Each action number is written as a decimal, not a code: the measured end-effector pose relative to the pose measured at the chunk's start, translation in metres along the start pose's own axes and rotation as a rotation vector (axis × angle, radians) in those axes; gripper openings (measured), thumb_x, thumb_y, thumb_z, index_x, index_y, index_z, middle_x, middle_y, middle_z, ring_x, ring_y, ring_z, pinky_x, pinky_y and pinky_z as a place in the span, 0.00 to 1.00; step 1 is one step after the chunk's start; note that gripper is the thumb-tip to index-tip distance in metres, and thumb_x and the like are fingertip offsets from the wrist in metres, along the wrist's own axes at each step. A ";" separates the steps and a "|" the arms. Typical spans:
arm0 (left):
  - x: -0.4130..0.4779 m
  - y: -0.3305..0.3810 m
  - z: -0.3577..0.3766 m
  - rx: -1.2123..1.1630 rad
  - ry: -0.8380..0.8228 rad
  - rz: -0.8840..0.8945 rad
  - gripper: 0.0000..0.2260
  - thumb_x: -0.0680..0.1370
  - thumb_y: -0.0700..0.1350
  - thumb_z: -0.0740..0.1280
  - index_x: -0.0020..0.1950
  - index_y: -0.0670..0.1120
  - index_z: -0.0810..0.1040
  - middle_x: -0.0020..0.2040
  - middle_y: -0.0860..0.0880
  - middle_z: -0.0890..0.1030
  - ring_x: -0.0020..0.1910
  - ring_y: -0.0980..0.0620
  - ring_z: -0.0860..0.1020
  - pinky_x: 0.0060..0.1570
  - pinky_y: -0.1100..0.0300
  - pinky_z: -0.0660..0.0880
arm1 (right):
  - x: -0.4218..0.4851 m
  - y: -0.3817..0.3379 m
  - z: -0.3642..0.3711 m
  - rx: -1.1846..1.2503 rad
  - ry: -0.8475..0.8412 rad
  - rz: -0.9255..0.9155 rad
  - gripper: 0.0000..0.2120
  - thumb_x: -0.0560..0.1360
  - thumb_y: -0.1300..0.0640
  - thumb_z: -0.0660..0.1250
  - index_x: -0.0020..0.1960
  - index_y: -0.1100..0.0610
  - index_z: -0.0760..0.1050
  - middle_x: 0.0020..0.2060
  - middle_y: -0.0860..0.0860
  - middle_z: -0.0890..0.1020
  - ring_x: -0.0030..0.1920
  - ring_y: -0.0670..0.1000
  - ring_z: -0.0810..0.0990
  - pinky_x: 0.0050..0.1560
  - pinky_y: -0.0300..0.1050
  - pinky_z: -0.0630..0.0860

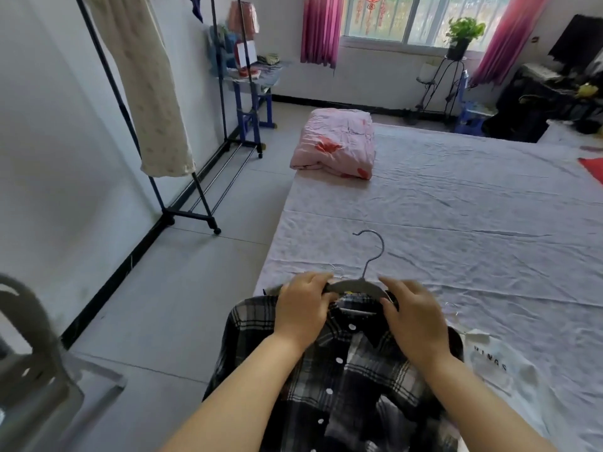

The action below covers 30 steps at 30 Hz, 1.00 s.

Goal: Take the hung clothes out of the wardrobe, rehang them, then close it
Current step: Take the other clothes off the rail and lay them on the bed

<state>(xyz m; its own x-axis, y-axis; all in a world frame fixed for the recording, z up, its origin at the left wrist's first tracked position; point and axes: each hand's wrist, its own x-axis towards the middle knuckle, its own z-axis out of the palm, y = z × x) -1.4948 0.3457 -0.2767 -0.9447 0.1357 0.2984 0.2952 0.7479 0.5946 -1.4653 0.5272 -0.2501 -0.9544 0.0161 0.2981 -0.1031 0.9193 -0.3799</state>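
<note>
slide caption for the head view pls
Left hand and right hand hold a hanger at the collar of a plaid shirt on the bed.

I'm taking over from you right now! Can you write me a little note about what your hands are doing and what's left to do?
Left hand: grips the plaid shirt by its collar, at the hanger.
Right hand: grips the collar's other side.
Where: the shirt lies on the bed edge; a white garment lies beside it; a cream garment hangs on the rack.
Done: hanger is in the shirt's collar.
Left: hang the shirt, rehang the white garment, close up; no door in view.
</note>
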 end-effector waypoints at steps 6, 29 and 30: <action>0.048 -0.040 0.039 0.186 -0.148 -0.270 0.23 0.77 0.48 0.65 0.71 0.50 0.64 0.68 0.50 0.69 0.64 0.48 0.68 0.61 0.53 0.64 | 0.056 0.039 0.060 0.090 -0.271 0.081 0.16 0.76 0.61 0.65 0.63 0.56 0.74 0.58 0.55 0.75 0.54 0.57 0.76 0.51 0.48 0.73; -0.188 -0.090 -0.153 0.498 0.240 -0.975 0.22 0.78 0.53 0.62 0.71 0.48 0.64 0.67 0.50 0.69 0.63 0.49 0.70 0.60 0.56 0.66 | 0.001 -0.207 0.118 0.209 -0.749 -0.778 0.18 0.78 0.53 0.61 0.68 0.48 0.67 0.64 0.48 0.71 0.62 0.49 0.71 0.58 0.41 0.69; -0.212 -0.087 -0.165 0.522 0.272 -1.021 0.22 0.78 0.53 0.62 0.70 0.49 0.65 0.66 0.50 0.69 0.62 0.48 0.70 0.59 0.56 0.66 | -0.015 -0.227 0.115 0.221 -0.756 -0.830 0.19 0.78 0.53 0.61 0.68 0.48 0.67 0.64 0.48 0.71 0.62 0.49 0.71 0.58 0.41 0.69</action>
<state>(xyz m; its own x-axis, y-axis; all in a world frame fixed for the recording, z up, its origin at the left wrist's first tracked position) -1.2963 0.1445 -0.2687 -0.6293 -0.7757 0.0478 -0.7341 0.6135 0.2911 -1.4602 0.2729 -0.2685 -0.4851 -0.8733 -0.0457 -0.7561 0.4451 -0.4797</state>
